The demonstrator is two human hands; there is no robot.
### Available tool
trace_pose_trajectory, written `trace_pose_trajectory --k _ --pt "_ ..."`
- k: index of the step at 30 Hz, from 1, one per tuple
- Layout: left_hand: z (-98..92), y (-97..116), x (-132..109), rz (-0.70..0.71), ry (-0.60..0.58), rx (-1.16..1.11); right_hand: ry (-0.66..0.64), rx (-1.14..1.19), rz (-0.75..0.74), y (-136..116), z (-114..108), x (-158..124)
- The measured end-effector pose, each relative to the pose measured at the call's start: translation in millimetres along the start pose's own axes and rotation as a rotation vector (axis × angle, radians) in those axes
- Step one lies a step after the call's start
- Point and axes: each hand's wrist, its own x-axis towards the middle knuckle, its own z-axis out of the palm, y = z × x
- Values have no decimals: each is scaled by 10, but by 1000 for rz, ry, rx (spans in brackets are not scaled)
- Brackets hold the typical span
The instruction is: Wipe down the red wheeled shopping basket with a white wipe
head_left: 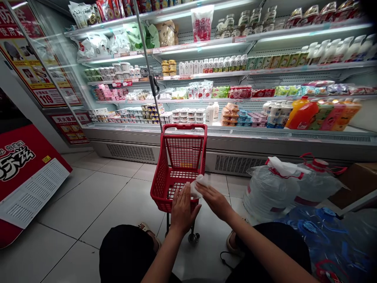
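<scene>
Knees (123, 251) are spread wide, likely to give the red cart (169, 201) room. By the cart's near edge, the left hand (183, 212) is flat, fingers straight, thumb apart, its grip loose. From the right, the right hand (217, 201) slants in, a white wipe (196, 188) at its fingertips, near the cart's near right corner. Its thumb is hidden, so I cannot tell if that grip is clamped.

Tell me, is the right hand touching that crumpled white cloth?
Touching. The head view shows the right hand with its fingers lying right against the white cloth.
</scene>
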Motion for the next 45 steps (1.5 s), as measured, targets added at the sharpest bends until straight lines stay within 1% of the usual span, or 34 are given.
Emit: trace_pose_trajectory --k 2,4,7,10,12,14,17,22,30,36,40,45 --pt "0 -3 -16 4 -2 -3 -23 4 -61 -128 -12 -120" --pt "9 -8 -28 13 -6 -6 -39 12 -119 -119 -48 -148" --pt "29 -20 -35 23 -10 -10 -39 18 -140 119 -111 -14" --pt "36 -28 -34 33 -20 -8 -28 -8 -52 444 -136 247" --pt "30 -31 -34 36 -24 1 -32 -46 13 616 -124 423" --pt "15 -44 -33 36 -30 9 -34 -79 52 730 -100 560" --pt "-17 -96 -23 54 -48 1 -26 -97 68 800 -70 660" --pt "-92 -236 -29 59 -76 -9 -29 -108 30 750 -24 656" --pt "-218 -441 -184 15 -59 3 -10 -106 -23 483 100 698" --pt "-280 -547 -259 -12 -56 11 -16 -78 -41 328 126 730" --pt "-284 -604 -242 -22 -49 7 -12 -68 -45 331 134 704" --pt "-253 -637 -145 -45 -76 15 27 -86 -18 330 124 609"
